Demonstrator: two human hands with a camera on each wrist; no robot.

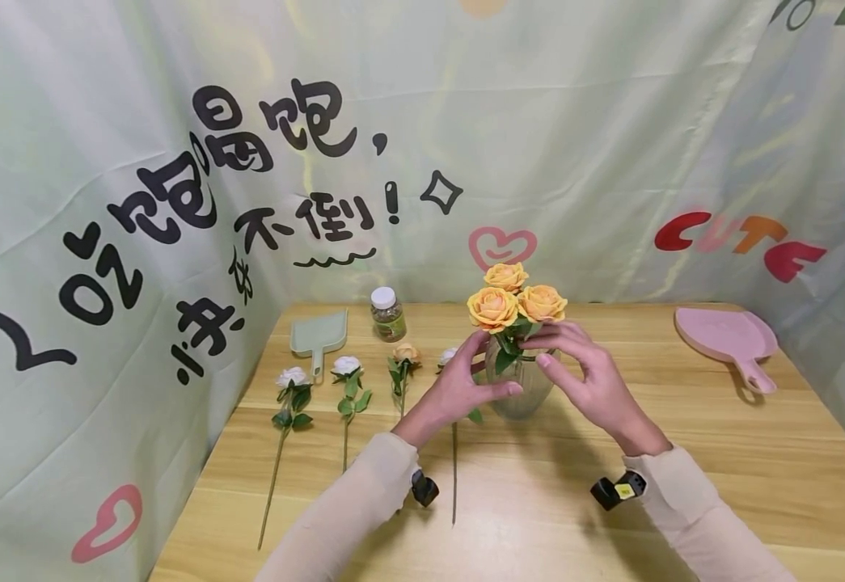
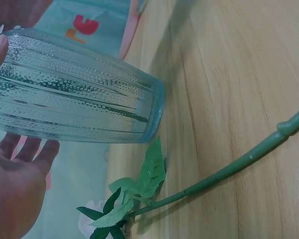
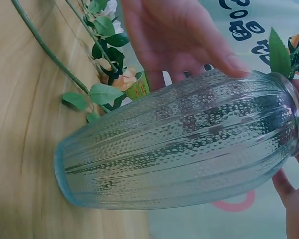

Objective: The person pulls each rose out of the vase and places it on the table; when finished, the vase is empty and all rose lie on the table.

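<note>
A ribbed clear glass vase point(image 1: 520, 392) with a dimpled surface stands on the wooden table between both hands. Three yellow-orange roses point(image 1: 493, 309) rise from its mouth, with green leaves point(image 1: 507, 356) at the rim. My left hand point(image 1: 462, 388) holds the vase from its left side, thumb toward me and fingers behind the glass. On the other side, my right hand point(image 1: 589, 372) grips around the neck, its fingers reaching over near the leaves and partly hidden. In the right wrist view the left thumb point(image 3: 234, 64) lies against the glass vase point(image 3: 179, 144).
Several single-stem roses lie left of the vase, including white ones point(image 1: 293, 377) and a peach one point(image 1: 406, 353); one stem runs close beside my left hand. Behind them are a white-lidded jar point(image 1: 389, 317) and a pale green dustpan point(image 1: 318, 331). A pink dustpan point(image 1: 728, 333) lies at far right.
</note>
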